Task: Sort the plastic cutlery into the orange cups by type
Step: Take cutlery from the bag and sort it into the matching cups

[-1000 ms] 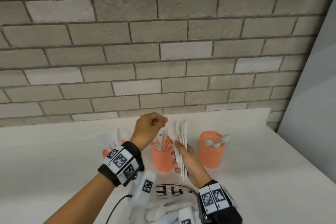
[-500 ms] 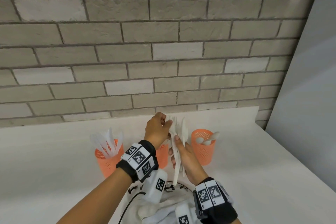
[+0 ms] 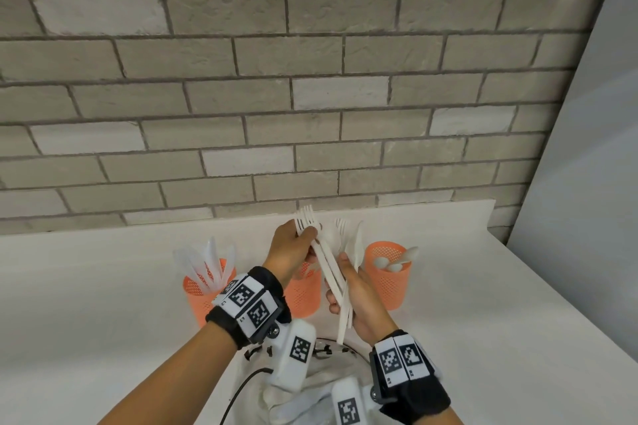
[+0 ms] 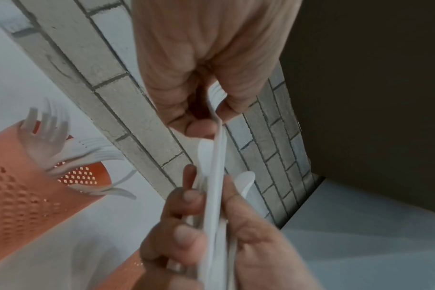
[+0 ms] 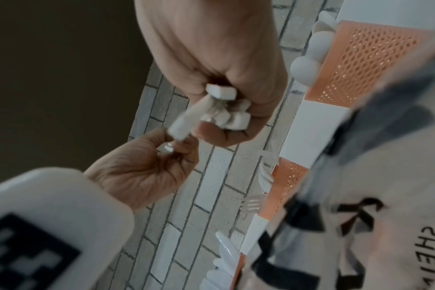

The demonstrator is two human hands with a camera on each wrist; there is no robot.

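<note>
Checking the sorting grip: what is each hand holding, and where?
Right hand grips a cutlery bunch by the handles; left hand pinches forks near their heads.

A brick wall fills the back of the room. Its bricks are grey and pale, with some nearly white ones mixed in, and dark lines run between them. The bricks look rough. A white table stands right against the wall and reaches to the right, where its corner sits near a plain, smooth wall. This side wall is light grey and meets the brick wall at the corner. The table top is flat and dull, not shiny. The light is soft and even, and shadows on the table are faint. In the wrist views the side wall looks dark.
</note>
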